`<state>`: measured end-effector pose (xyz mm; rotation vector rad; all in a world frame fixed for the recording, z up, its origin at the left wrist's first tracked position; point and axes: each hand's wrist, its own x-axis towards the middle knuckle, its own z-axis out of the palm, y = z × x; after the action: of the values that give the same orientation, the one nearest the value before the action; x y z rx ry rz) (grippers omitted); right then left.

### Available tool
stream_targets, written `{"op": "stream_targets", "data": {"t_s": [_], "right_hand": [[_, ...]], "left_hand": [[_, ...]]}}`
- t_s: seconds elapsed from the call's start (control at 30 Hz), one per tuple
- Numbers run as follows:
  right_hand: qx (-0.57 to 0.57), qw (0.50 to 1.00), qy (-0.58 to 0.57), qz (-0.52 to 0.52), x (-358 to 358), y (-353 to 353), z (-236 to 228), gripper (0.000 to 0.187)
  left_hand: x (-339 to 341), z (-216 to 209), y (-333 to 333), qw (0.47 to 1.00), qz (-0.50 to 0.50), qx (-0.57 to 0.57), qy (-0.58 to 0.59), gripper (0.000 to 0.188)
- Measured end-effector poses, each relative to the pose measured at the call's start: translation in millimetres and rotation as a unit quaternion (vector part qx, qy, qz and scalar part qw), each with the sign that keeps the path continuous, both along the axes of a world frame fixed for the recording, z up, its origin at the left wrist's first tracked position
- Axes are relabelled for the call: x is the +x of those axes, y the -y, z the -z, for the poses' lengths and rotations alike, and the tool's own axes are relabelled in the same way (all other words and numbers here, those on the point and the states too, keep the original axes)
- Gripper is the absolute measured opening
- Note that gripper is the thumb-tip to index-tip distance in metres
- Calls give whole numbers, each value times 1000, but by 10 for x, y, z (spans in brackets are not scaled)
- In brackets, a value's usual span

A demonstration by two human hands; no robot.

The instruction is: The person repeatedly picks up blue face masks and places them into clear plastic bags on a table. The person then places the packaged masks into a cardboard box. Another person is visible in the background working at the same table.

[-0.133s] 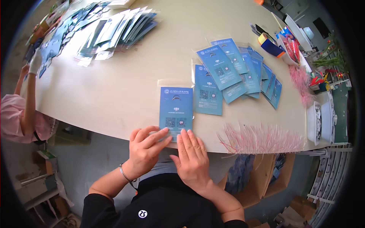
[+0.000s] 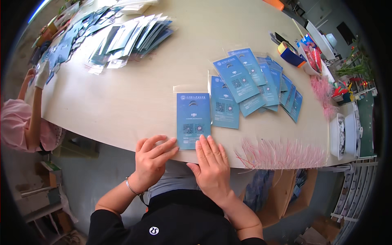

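A: Principal item?
B: One blue rectangular printed card in a clear plastic sleeve [image 2: 193, 114], lying flat near the front edge of a pale, smooth tabletop [image 2: 122, 102].

A: Hands?
B: Two, bare, apart from each other, neither clamped on anything. Left hand [image 2: 150, 161], at seven o'clock from the card: fingers bent and parted, tips at its lower left edge; contact cannot be told. Right hand [image 2: 212, 167], at five: fingers straight, tips on the lower right corner.

A: Adjacent stock?
B: At two o'clock, an overlapping fan of blue sleeved cards [image 2: 235, 79]. At four, a fringe of thin pink-and-white strands [image 2: 281, 155] along the table edge.

A: Farther out?
B: At eleven, a heaped spread of glossy sleeved cards [image 2: 130, 38]. Between nine and ten, a co-worker's white-gloved hand [image 2: 42, 74]; at nine, their pale pink sleeve [image 2: 16, 122].
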<state>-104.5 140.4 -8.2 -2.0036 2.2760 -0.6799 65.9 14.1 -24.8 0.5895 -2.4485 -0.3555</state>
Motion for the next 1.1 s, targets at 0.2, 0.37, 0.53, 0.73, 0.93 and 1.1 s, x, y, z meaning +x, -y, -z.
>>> {"op": "stream_targets", "data": {"t_s": [0.2,0.37,0.53,0.73,0.93,1.1], "right_hand": [[24,996,-46,73,-381,161,-12,63],[2,992,-44,120,-574,183,46,65],[3,993,-37,116,-550,177,63,66],[-6,992,-49,119,-573,137,79,65],[-109,993,-27,33,-331,177,32,53],[-57,995,71,-44,-138,268,44,54]], "left_hand": [[-90,-346,747,988,-78,-105,86,44],[-378,-410,2048,938,-270,-143,163,88],[-281,-95,2487,952,-244,-94,161,64],[-484,-161,1181,934,-178,-177,254,49],[-458,-352,89,968,-36,-82,233,59],[-344,-444,299,962,57,-126,237,80]]}}
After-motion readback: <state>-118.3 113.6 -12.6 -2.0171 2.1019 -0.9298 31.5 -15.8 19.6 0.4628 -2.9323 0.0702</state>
